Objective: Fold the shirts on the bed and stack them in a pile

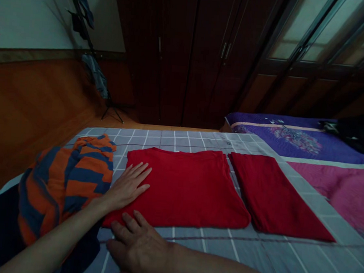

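Neither hand grips anything: the left hand lies flat, fingers spread, on the near left corner of a folded red shirt, and the right hand rests open on the grey checked bedsheet with fingertips touching the shirt's near edge. The shirt lies flat in the middle of the bed. Just to its right sits a second folded red garment; to its left, an orange and blue striped garment lies heaped. This looks like smoothing a finished fold; a further fold would need both hands to pinch an edge
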Motion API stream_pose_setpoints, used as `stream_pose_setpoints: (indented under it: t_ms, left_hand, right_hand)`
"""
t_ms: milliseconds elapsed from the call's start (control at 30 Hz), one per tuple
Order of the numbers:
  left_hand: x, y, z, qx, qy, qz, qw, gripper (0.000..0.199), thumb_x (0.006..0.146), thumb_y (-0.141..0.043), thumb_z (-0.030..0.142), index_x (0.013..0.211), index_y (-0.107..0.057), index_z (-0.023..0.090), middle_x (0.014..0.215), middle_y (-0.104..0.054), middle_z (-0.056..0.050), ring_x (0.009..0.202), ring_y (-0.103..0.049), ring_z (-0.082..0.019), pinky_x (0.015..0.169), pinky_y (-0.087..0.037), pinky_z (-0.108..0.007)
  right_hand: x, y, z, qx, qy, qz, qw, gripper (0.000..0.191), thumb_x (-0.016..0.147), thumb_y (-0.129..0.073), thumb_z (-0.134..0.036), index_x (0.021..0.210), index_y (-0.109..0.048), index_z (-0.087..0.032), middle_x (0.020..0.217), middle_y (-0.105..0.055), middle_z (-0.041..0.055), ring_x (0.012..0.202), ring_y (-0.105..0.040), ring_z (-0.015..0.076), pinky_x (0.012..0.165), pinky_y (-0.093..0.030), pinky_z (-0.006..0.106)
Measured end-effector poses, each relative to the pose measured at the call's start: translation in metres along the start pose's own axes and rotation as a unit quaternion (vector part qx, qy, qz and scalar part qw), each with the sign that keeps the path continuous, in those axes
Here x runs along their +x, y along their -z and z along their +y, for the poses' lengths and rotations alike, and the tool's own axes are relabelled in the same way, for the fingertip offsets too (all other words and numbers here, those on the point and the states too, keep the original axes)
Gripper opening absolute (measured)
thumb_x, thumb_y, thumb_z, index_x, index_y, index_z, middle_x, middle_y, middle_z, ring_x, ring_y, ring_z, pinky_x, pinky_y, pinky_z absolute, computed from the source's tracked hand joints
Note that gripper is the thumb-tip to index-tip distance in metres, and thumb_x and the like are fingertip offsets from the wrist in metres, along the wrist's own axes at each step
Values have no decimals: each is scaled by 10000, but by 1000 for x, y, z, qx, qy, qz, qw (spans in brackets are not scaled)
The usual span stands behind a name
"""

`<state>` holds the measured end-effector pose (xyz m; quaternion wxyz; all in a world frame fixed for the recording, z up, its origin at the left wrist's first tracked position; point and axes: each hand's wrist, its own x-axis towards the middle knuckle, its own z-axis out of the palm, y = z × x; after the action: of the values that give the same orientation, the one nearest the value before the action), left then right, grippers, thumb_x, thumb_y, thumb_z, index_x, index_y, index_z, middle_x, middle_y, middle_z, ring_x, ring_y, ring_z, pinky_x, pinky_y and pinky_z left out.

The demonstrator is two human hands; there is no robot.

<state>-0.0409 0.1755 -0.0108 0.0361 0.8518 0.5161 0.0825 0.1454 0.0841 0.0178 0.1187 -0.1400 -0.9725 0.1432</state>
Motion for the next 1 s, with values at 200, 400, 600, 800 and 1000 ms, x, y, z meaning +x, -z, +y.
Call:
stream_pose_setpoints:
  t_ms: [200, 400, 600, 800, 1000]
  left_hand:
    - [-7, -15, -13, 38, -48, 15, 998, 563, 909, -431, 403, 1440, -342, 235, 1488, -356, -88, 1386, -278, -251, 1122, -216, -471]
    - [-6, -17, -9, 58, -47, 30, 997, 585, 922, -387, 509, 1419, -386, 200, 1476, -375, -94, 1383, -281, -266, 1119, -213, -494]
    - [-5, -14, -8, 66, -41, 23, 997, 599, 923, -372, 525, 1412, -397, 180, 1480, -365, -107, 1378, -289, -282, 1110, -223, -512]
    - [-10, -10, 14, 48, -81, 42, 995, 632, 917, -369, 560, 1458, -298, 241, 1524, -276, -81, 1403, -224, -283, 1121, -187, -506]
    - [-15, -20, 22, 31, -99, -10, 995, 642, 906, -352, 601, 1465, -252, 301, 1529, -266, -57, 1404, -214, -295, 1116, -161, -518]
  right_hand:
    - [8, 9, 20, 5, -158, 89, 983, 468, 896, -472, -448, 1233, -516, -126, 1398, -424, 137, 1309, -337, 262, 1090, -281, 396]
    - [-63, 17, 66, -53, -321, 36, 945, 698, 875, -473, -566, 1424, -359, -151, 1498, -297, 147, 1399, -182, 306, 1124, -187, 506]
    - [-166, 36, 80, -174, -451, 56, 874, 610, 890, -488, -474, 1373, -445, -105, 1459, -362, 165, 1368, -277, 304, 1100, -268, 496]
    - [-97, 38, 85, -174, -433, 95, 880, 624, 895, -487, -474, 1394, -410, -107, 1475, -317, 199, 1368, -265, 334, 1084, -277, 495]
    - [-35, 31, 135, -150, -321, 9, 935, 710, 883, -351, -654, 1440, -334, -215, 1510, -284, 107, 1396, -211, 268, 1119, -182, 453]
